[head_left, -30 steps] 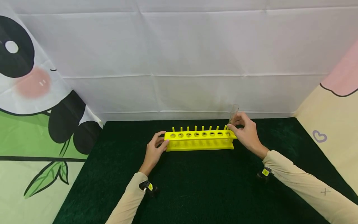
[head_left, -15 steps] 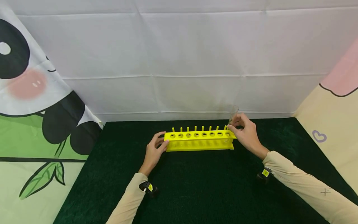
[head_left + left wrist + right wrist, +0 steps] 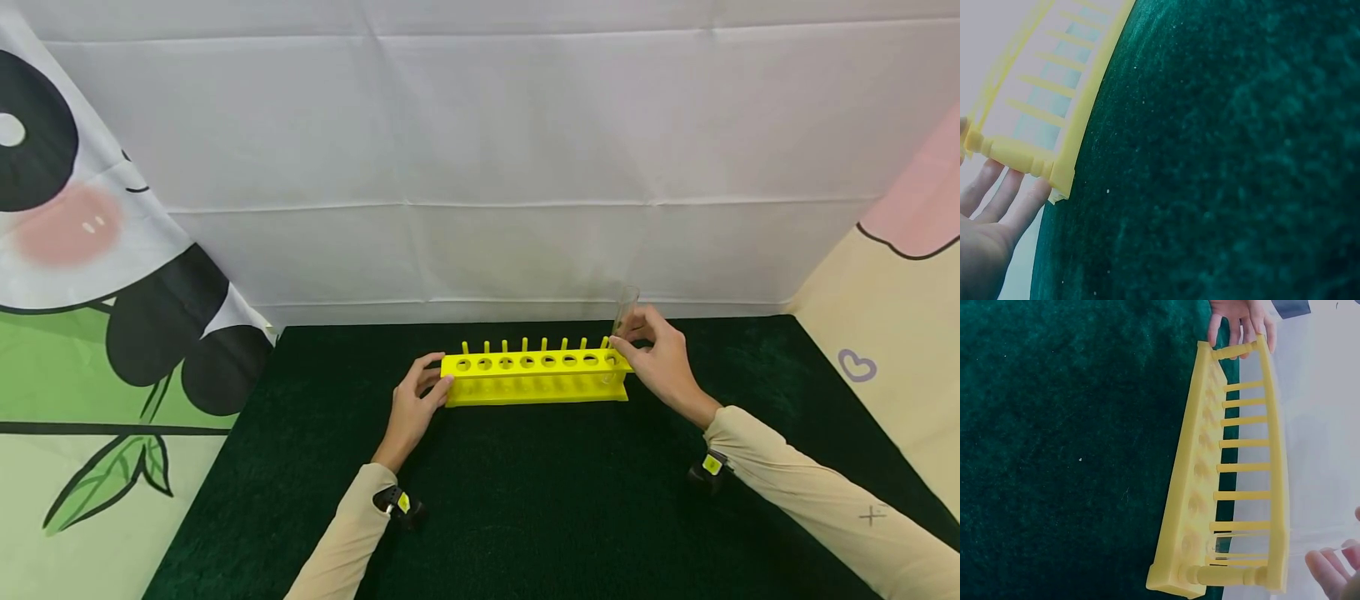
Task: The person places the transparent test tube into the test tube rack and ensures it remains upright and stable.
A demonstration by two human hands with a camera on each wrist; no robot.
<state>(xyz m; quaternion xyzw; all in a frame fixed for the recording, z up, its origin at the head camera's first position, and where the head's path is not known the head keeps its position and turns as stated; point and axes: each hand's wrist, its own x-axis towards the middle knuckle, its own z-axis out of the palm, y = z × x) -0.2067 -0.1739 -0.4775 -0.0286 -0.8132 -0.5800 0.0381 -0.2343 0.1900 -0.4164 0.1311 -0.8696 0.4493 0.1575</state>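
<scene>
A yellow test tube rack [image 3: 536, 371] with a row of holes and a row of pegs behind them stands upright on the dark green cloth. At its left end my left hand [image 3: 411, 408] grips the rack, thumb at the front; in the left wrist view its fingers [image 3: 1009, 194] lie against the end post. My right hand [image 3: 666, 358] pinches a clear glass test tube [image 3: 627, 305] between thumb and fingers. The tube passes down through the rightmost hole, its upper part standing above the rack and leaning slightly right. In the right wrist view its lower part [image 3: 1241, 535] shows between the rack's levels.
The dark green cloth [image 3: 510, 500] covers the table around the rack. A white curtain [image 3: 480, 167] hangs behind the table's far edge. Printed cloths with a cartoon panda [image 3: 67, 233] and a heart [image 3: 857, 365] flank the left and right sides.
The test tube has sunk slightly lower in the rightmost hole, with my right hand moving down a little. My left hand and the rack keep their places.
</scene>
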